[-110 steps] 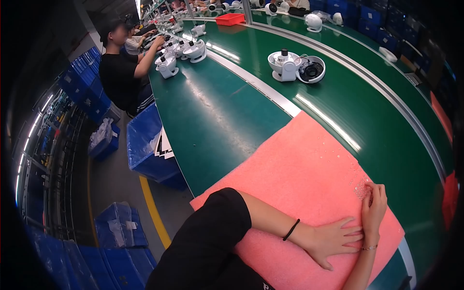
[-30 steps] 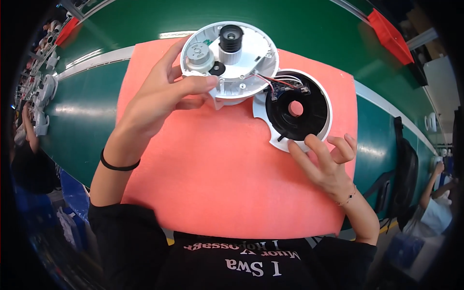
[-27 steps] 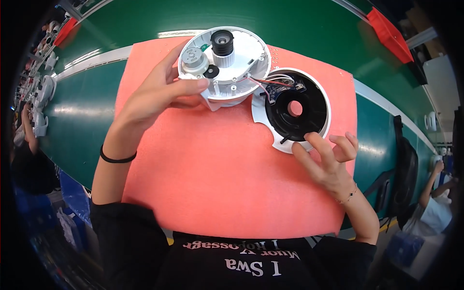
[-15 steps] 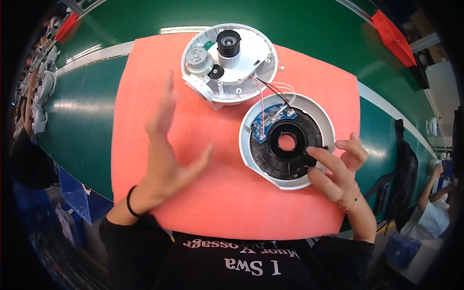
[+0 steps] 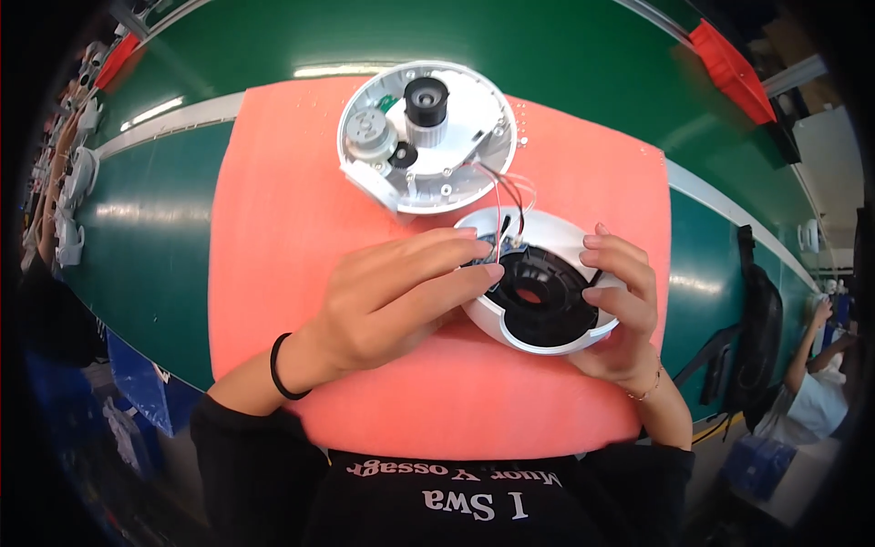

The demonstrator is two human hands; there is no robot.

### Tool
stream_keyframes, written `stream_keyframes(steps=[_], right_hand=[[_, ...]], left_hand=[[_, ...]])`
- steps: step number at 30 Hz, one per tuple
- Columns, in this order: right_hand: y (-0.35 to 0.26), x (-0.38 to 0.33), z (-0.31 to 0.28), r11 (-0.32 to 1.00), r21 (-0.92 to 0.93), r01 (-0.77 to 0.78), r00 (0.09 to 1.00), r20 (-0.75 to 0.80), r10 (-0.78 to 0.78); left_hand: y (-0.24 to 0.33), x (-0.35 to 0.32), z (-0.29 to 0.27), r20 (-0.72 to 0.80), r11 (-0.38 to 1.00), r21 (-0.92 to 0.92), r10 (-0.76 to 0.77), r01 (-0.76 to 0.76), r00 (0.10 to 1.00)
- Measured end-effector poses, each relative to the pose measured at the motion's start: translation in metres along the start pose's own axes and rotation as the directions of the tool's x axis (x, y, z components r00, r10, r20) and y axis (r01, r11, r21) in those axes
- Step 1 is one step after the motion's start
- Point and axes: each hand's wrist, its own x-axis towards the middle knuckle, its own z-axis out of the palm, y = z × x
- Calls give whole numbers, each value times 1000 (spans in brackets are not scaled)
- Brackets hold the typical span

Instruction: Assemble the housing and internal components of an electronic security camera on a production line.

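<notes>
A round white cover (image 5: 561, 228) with a black ring-shaped insert (image 5: 551, 314) is tilted on the pink foam mat (image 5: 273, 182). My left hand (image 5: 392, 296) grips its left side, fingertips over the blue circuit board (image 5: 515, 244), which they partly hide. At the right rim my right hand (image 5: 624, 310) is closed, its fingers reaching over the edge onto the inner side. Thin red, white and black wires (image 5: 521, 193) link the board to a white round housing (image 5: 501, 173) behind. That housing holds a silver motor (image 5: 369, 132), a small black gear (image 5: 403, 155) and a black lens barrel (image 5: 427, 100).
Small screws (image 5: 522, 141) are scattered on the mat right of the housing. A green worktable (image 5: 583, 55) surrounds the mat. A red bin (image 5: 729, 73) stands at the far right, a black bag (image 5: 761, 310) lies at the right edge, and other people work at both sides.
My left hand has come from the open mat onto the cover's left side. My right hand has taken hold of the right rim, and the cover has gone from lying flat to tilted.
</notes>
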Motion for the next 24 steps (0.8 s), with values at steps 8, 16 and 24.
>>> stream_keyframes(steps=[8, 16, 24], right_hand=[[0, 24, -12, 991, 52, -124, 992, 37, 122], [-1, 26, -9, 981, 120, -154, 988, 32, 151], [2, 19, -14, 978, 112, -178, 982, 78, 170]], left_hand=[[1, 15, -5, -28, 990, 0, -141, 141, 990], [0, 17, -6, -17, 988, 23, -153, 154, 988], [3, 22, -7, -7, 989, 65, -131, 131, 991]])
